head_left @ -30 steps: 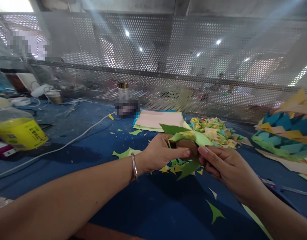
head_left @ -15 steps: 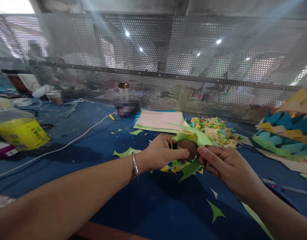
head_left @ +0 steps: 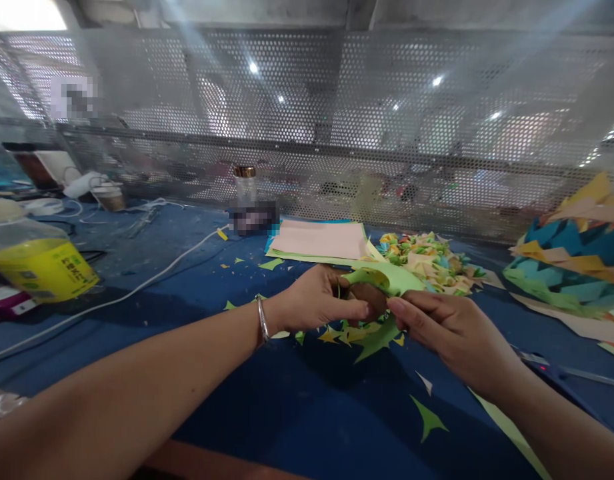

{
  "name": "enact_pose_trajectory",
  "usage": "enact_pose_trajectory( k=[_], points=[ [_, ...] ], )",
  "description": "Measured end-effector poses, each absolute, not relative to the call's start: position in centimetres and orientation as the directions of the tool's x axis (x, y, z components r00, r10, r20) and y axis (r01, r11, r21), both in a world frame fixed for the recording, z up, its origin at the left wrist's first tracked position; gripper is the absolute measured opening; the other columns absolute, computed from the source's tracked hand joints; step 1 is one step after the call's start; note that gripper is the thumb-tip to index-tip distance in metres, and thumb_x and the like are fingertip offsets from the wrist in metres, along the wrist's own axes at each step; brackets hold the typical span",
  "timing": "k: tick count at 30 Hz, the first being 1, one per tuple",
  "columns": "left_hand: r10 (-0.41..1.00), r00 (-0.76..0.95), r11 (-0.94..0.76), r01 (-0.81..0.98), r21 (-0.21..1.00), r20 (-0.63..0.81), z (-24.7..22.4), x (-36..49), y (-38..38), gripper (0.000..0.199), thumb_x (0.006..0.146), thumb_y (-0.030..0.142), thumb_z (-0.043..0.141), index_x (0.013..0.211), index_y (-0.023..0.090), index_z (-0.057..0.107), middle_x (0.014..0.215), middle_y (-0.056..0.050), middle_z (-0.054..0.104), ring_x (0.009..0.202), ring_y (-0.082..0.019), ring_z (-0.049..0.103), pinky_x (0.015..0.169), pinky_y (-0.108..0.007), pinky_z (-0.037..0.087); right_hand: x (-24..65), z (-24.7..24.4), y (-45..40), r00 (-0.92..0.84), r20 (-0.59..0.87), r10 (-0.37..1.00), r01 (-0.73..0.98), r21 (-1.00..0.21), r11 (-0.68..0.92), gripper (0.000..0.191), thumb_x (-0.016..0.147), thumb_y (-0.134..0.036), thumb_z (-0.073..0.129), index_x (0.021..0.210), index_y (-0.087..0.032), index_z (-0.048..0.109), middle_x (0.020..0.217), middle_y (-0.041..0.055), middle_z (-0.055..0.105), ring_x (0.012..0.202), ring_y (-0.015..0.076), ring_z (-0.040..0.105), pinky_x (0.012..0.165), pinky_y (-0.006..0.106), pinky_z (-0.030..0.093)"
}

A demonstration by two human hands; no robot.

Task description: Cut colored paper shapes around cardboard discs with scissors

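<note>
My left hand (head_left: 331, 300), with a silver bracelet at the wrist, is closed round a brown round piece (head_left: 369, 297) and the near part of green paper. Light green paper (head_left: 399, 277) curls over the brown piece, and my right hand (head_left: 437, 323) pinches its right side between thumb and fingers. Below the hands lie green and yellow paper scraps (head_left: 331, 335). Behind them a heap of small folded paper pieces (head_left: 427, 260) sits on the blue table (head_left: 297, 413). The palm sides of both hands are hidden.
A paper stack (head_left: 321, 239) lies behind my hands. At left are a yellow-labelled bottle (head_left: 44, 270) and a white cable (head_left: 151, 275). A layered paper piece (head_left: 577, 260) stands at right. A perforated metal screen (head_left: 307, 120) closes off the back.
Both hands have shifted slightly left with the green paper, which has turned a little between them. The view has moved slightly.
</note>
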State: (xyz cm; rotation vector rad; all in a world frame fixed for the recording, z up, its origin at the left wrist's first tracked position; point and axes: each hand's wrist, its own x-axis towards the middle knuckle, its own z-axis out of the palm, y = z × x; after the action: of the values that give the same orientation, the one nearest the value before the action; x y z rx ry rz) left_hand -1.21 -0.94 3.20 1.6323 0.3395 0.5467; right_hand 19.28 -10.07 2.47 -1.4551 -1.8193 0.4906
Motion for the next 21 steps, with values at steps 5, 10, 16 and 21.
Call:
enact_pose_trajectory(
  k=[5,10,16,21],
  points=[
    [0.520,0.847,-0.174,-0.022,0.984,0.111,3.39,-1.47,-0.79,0.011,0.070,0.023,0.075,0.078,0.015,0.076,0.072,0.001,0.065,0.068,-0.010,0.054,0.066,-0.024,0.043,19.40,2.61,-10.11,-0.139,0.324,0.936,0.743,-0.591,0.315,0.059,0.097,-0.068,0.046,0.060,-0.022,0.051,0.057,-0.0032,0.038,0.053,0.0131,0.040,0.048,0.026,0.032],
    [0.540,0.840,-0.195,0.056,0.979,0.060,3.16,-1.61,-0.47,0.017,0.069,0.026,0.076,0.082,0.015,0.077,0.074,0.000,0.067,0.069,-0.011,0.057,0.067,-0.024,0.045,19.65,2.48,-10.06,-0.160,0.323,0.933,0.792,-0.523,0.317,0.059,0.098,-0.066,0.044,0.062,-0.022,0.053,0.057,-0.0020,0.043,0.052,0.0135,0.044,0.049,0.027,0.032],
    [0.497,0.863,-0.253,0.042,0.967,0.092,3.05,-1.65,-0.17,0.015,0.069,0.026,0.075,0.079,0.015,0.077,0.075,0.000,0.068,0.071,-0.011,0.058,0.068,-0.025,0.045,19.66,2.58,-10.00,-0.170,0.308,0.936,0.806,-0.504,0.312,0.057,0.098,-0.065,0.044,0.061,-0.022,0.051,0.056,-0.0024,0.042,0.051,0.0132,0.043,0.047,0.026,0.032],
    [0.472,0.875,-0.266,0.029,0.963,0.104,2.85,-1.59,0.02,0.019,0.071,0.028,0.076,0.087,0.017,0.079,0.076,0.000,0.068,0.072,-0.012,0.057,0.066,-0.024,0.045,19.56,2.57,-10.06,-0.172,0.310,0.935,0.793,-0.519,0.318,0.057,0.098,-0.065,0.044,0.059,-0.023,0.044,0.055,-0.0036,0.036,0.051,0.0126,0.038,0.047,0.025,0.029]
  ],
)
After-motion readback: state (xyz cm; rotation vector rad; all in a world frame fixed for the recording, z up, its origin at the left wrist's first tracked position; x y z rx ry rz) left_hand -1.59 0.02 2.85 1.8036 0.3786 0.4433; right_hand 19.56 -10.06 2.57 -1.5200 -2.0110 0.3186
